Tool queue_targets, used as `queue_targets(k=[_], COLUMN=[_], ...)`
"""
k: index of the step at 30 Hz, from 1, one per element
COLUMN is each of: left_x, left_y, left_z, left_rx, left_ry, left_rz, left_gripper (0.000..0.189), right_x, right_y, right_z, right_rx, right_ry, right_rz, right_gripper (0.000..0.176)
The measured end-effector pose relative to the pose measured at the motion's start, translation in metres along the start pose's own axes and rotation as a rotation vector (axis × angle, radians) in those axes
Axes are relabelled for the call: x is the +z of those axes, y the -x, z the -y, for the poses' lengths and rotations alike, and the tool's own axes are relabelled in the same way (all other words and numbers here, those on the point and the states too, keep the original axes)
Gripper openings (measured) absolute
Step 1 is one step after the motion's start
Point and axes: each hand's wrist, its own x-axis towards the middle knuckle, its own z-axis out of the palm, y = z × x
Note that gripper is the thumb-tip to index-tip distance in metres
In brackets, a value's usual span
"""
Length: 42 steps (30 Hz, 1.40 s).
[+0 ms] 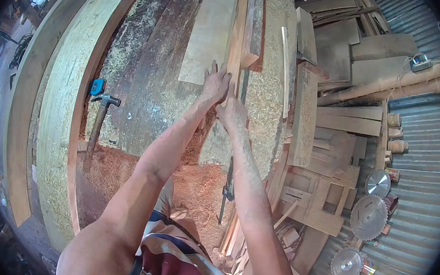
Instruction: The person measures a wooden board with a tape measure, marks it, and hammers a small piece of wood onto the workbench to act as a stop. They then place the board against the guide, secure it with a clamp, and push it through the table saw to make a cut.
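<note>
A long, narrow wooden strip runs away from me across the sawdust-covered work table. My left hand lies over the strip's near end with its fingers spread, reaching toward a flat pale board on the left. Close behind it, my right hand is closed at the end of the strip, its fingertips partly hidden. Just right of the strip stands a straight wooden block, alongside a dark slot in the table.
A claw hammer and a blue tape measure lie on the left. Long thick planks border that side. Wood shavings cover the near area. Circular saw blades hang along the corrugated metal wall, beyond stacked offcuts.
</note>
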Motion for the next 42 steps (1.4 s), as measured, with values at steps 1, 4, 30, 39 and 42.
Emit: queue_targets(k=[1,4,30,39,42], left_x=[0.002,0.009,-0.028,-0.010,-0.017], left_y=[-0.003,-0.018,-0.025,-0.044,-0.047], left_z=[0.000,0.007,0.005,0.023,0.009], left_rx=[-0.012,-0.038,-0.332,-0.384,-0.368], left_ry=[0.004,0.001,0.292,0.513,0.544], left_rz=[0.002,-0.006,0.071,0.036,0.006], left_gripper=[0.055,0.054,0.043,0.037,0.035], right_x=[0.000,0.007,-0.009,-0.004,-0.004], right_y=[-0.004,-0.021,-0.093,-0.117,-0.123], right_z=[-0.001,-0.004,-0.002,-0.008,-0.008], right_rx=[-0.016,-0.016,-0.016,0.006,-0.020], right_ry=[-0.001,0.017,0.047,0.020,0.009], right_rz=[-0.017,-0.040,-0.016,-0.042,-0.100], right_gripper=[0.096,0.095,0.092,0.089,0.087])
